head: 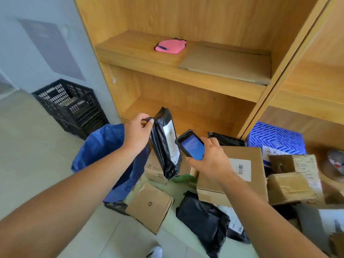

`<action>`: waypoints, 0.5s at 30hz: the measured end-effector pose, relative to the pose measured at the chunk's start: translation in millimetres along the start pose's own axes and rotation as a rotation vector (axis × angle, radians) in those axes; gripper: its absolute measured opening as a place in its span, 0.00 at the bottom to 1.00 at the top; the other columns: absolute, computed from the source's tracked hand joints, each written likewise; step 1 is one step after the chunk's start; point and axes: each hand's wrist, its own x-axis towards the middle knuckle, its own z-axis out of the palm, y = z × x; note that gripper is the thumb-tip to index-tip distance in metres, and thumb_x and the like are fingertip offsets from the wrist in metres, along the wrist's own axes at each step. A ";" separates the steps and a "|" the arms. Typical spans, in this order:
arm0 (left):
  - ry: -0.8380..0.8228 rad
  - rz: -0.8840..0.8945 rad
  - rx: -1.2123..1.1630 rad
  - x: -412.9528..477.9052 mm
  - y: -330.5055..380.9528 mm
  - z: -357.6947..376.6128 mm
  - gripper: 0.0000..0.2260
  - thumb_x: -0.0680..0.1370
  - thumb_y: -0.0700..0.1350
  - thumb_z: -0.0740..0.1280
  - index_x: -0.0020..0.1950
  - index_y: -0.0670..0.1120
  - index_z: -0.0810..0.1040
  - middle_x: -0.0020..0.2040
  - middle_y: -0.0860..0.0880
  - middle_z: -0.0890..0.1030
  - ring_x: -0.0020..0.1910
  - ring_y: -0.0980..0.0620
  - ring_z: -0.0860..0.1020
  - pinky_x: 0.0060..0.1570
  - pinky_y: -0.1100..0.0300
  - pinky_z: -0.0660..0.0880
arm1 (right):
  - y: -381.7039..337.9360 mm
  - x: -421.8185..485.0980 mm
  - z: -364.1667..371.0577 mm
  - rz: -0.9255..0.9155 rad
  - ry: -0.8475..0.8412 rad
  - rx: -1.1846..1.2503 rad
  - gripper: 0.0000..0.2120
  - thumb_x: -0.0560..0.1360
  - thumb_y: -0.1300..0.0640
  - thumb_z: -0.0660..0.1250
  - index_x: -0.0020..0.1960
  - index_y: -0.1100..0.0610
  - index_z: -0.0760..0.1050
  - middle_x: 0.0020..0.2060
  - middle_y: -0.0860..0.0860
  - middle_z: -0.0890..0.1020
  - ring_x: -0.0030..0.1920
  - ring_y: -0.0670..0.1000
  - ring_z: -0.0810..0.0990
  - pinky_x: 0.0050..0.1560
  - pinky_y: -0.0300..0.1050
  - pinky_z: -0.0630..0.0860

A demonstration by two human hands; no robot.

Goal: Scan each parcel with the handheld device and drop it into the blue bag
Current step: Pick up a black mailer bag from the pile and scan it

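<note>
My left hand (136,132) pinches the top corner of a black plastic parcel (163,144), which hangs upright with its white label turned to the right. My right hand (210,158) grips the handheld device (191,145), its blue screen lit, right beside that label. The blue bag (104,146) stands open on the floor just left of and below the hanging parcel, partly hidden by my left arm.
Cardboard boxes (240,170) and black plastic parcels (204,218) lie piled on the floor at the right and front. A small brown box (150,207) lies by the bag. Wooden shelves (186,75) rise behind. A black crate (72,107) stands left, a blue crate (277,138) right.
</note>
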 end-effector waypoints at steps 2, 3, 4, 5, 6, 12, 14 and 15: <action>0.049 -0.054 0.007 5.1 -22.1 -16.9 0.04 0.82 0.48 0.68 0.54 0.48 0.80 0.43 0.55 0.82 0.40 0.62 0.79 0.45 0.67 0.73 | -19.0 7.6 12.2 -0.027 -0.031 -0.010 0.41 0.69 0.35 0.71 0.75 0.52 0.64 0.60 0.47 0.67 0.56 0.52 0.76 0.54 0.54 0.79; 0.072 -0.084 -0.004 7.0 -32.6 -24.6 0.05 0.82 0.47 0.68 0.55 0.47 0.81 0.44 0.54 0.82 0.42 0.60 0.80 0.49 0.62 0.75 | -27.6 10.7 17.7 -0.038 -0.043 -0.012 0.40 0.68 0.35 0.71 0.74 0.51 0.65 0.59 0.47 0.67 0.54 0.52 0.76 0.52 0.54 0.80; 0.097 -0.117 -0.021 8.6 -44.1 -34.2 0.06 0.82 0.47 0.68 0.56 0.47 0.81 0.46 0.52 0.83 0.45 0.56 0.81 0.53 0.58 0.77 | -38.0 15.5 25.2 -0.057 -0.052 -0.018 0.39 0.68 0.35 0.71 0.73 0.51 0.65 0.57 0.46 0.67 0.54 0.52 0.76 0.52 0.54 0.80; 0.115 -0.141 -0.036 9.4 -53.3 -40.8 0.06 0.82 0.47 0.68 0.56 0.46 0.81 0.47 0.51 0.84 0.46 0.54 0.81 0.55 0.54 0.78 | -45.3 19.0 30.5 -0.069 -0.060 -0.023 0.38 0.68 0.36 0.71 0.72 0.51 0.66 0.56 0.46 0.67 0.54 0.52 0.76 0.51 0.54 0.80; 0.135 -0.165 -0.044 9.9 -62.8 -48.5 0.07 0.82 0.46 0.68 0.57 0.46 0.81 0.48 0.50 0.84 0.47 0.53 0.82 0.56 0.52 0.78 | -53.5 23.0 36.8 -0.086 -0.066 -0.025 0.38 0.68 0.36 0.71 0.72 0.51 0.66 0.57 0.46 0.67 0.54 0.52 0.76 0.52 0.55 0.80; 0.222 -0.230 -0.053 17.9 -110.7 -93.3 0.02 0.83 0.45 0.66 0.50 0.51 0.76 0.44 0.48 0.81 0.43 0.47 0.81 0.52 0.47 0.78 | -105.1 48.8 73.6 -0.106 -0.119 -0.038 0.45 0.68 0.33 0.70 0.78 0.52 0.61 0.68 0.49 0.67 0.60 0.52 0.75 0.53 0.54 0.79; 0.235 -0.242 -0.055 21.8 -128.1 -110.6 0.02 0.83 0.45 0.66 0.51 0.51 0.76 0.48 0.46 0.82 0.46 0.45 0.81 0.53 0.47 0.78 | -123.5 56.9 88.2 -0.105 -0.134 -0.046 0.45 0.69 0.32 0.70 0.77 0.53 0.62 0.70 0.50 0.66 0.63 0.54 0.74 0.55 0.55 0.79; 0.240 -0.247 -0.053 23.4 -136.7 -117.6 0.02 0.83 0.45 0.66 0.51 0.51 0.76 0.50 0.45 0.82 0.47 0.45 0.82 0.53 0.47 0.79 | -131.8 59.1 93.2 -0.101 -0.141 -0.050 0.44 0.69 0.32 0.71 0.77 0.53 0.62 0.69 0.50 0.67 0.63 0.55 0.74 0.55 0.56 0.79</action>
